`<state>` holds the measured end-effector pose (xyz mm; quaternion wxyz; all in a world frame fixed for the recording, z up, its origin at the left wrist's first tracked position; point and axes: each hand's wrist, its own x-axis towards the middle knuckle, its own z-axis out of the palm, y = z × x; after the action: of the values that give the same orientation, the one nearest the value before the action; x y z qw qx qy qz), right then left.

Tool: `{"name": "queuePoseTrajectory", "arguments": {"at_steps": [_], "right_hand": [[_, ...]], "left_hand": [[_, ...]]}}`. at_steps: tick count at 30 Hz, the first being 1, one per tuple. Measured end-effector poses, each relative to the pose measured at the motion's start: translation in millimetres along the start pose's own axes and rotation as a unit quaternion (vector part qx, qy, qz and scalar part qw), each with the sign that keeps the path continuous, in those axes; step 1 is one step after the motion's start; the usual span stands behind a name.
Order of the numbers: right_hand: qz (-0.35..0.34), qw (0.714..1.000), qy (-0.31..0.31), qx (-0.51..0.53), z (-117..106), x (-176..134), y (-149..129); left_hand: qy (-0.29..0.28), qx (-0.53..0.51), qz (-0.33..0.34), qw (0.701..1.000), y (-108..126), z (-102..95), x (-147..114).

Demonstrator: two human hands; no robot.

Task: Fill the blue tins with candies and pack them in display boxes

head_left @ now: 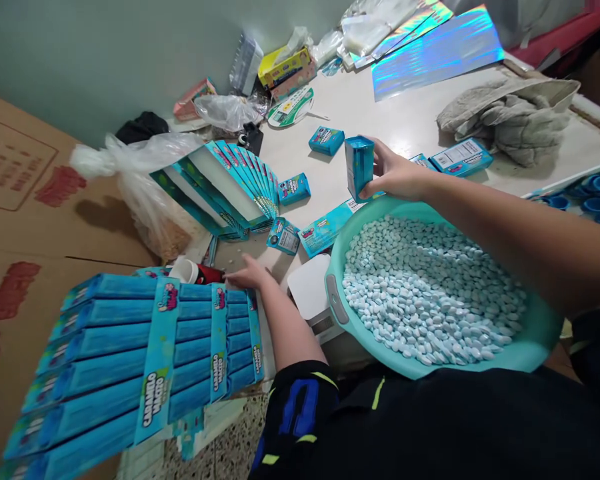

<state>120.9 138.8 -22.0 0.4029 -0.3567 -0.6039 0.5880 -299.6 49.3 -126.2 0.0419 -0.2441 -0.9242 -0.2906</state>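
My right hand holds a small blue candy box upright, thumb on the near side, above the back rim of a turquoise tub. The tub is full of pale blue and white candies. My left hand reaches low over the table with its fingers stretched out. Its fingertips are at the end of a red and white paper cup that lies on its side; whether they touch it I cannot tell. More candy boxes lie between the two hands.
Stacked blue boxes fill the near left, beside cardboard cartons. Fanned blue packaging stands behind my left hand. A white device sits by the tub. Grey cloth and shiny sheets lie farther back.
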Motion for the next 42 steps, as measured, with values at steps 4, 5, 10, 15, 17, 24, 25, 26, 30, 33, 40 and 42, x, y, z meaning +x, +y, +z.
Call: {"name": "queuePoseTrajectory", "arguments": {"at_steps": [4, 5, 10, 15, 17, 24, 25, 26, 30, 33, 40, 42], "right_hand": [[-0.002, 1.0, 0.004, -0.014, 1, -1, 0], [-0.002, 1.0, 0.007, -0.014, 1, -1, 0], [0.008, 1.0, 0.001, -0.01, 2, 1, -1], [0.022, 1.0, -0.004, -0.003, 3, 1, -3], [0.026, 1.0, -0.006, 0.0, 3, 1, -4], [0.019, 1.0, -0.015, 0.007, 4, 0, -3], [0.019, 1.0, -0.011, 0.003, 4, 0, -3], [0.019, 1.0, -0.008, -0.001, 4, 1, -3], [0.024, 1.0, -0.008, -0.018, 5, 1, -4], [0.024, 0.999, -0.013, -0.017, 6, 1, -5], [0.034, 0.999, -0.018, -0.025, 7, 0, -9], [0.038, 0.999, -0.019, -0.026, 7, 0, -9]], "left_hand": [[-0.017, 0.031, 0.009, 0.999, 8, -2.4, -7], [-0.027, 0.037, 0.019, 0.999, 12, -3.6, -4], [-0.064, 0.061, 0.08, 0.993, 30, -5.0, 19], [-0.082, 0.066, 0.097, 0.99, 37, -0.6, 42], [-0.098, 0.062, 0.104, 0.988, 37, 0.9, 50], [-0.147, 0.051, 0.103, 0.983, 29, 4.6, 70], [-0.152, 0.049, 0.103, 0.982, 28, 4.6, 73], [-0.157, 0.046, 0.103, 0.981, 28, 4.6, 75], [-0.167, 0.034, 0.098, 0.981, 30, 4.5, 83], [-0.161, 0.031, 0.083, 0.983, 32, 3.3, 86], [-0.096, 0.052, 0.028, 0.994, 32, -3.4, 77], [-0.067, 0.062, 0.019, 0.996, 31, -3.8, 70]]}}
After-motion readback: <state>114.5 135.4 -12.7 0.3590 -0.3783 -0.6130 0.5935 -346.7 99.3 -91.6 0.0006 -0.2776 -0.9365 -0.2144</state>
